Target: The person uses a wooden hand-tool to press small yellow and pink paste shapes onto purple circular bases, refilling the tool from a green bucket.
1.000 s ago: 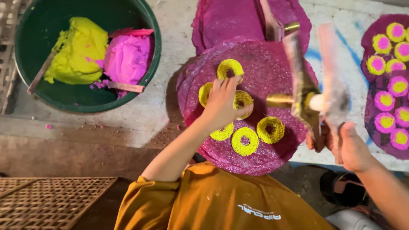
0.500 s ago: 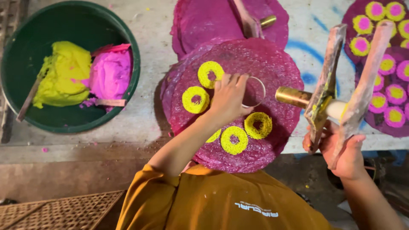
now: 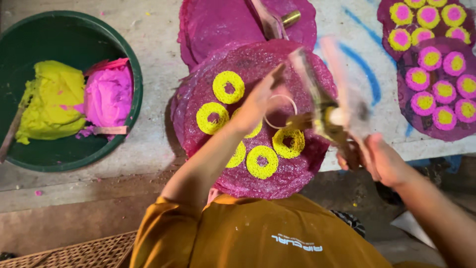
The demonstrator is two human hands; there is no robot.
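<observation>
Nearest to us, our orange shirt (image 3: 258,238) fills the lower edge of the view, with a woven mat (image 3: 74,255) at the lower left. Our right hand (image 3: 384,161) is closed around the handles of a wooden press (image 3: 329,106), which is blurred; its brass nozzle points left over a round magenta disc (image 3: 258,119). Our left hand (image 3: 260,101) reaches over the same disc, fingers curled beside a thin white ring (image 3: 280,111); we cannot tell whether they pinch it. Yellow rings (image 3: 229,87) of paste lie on the disc around the left hand. Left of the disc, well apart, a green bowl (image 3: 126,64) holds a yellow lump (image 3: 49,104) touching a pink lump (image 3: 109,94). Beyond the disc lies a second magenta disc (image 3: 228,25) carrying another press (image 3: 272,20). At the far right, two more discs (image 3: 436,74) carry pink-and-yellow rounds.
</observation>
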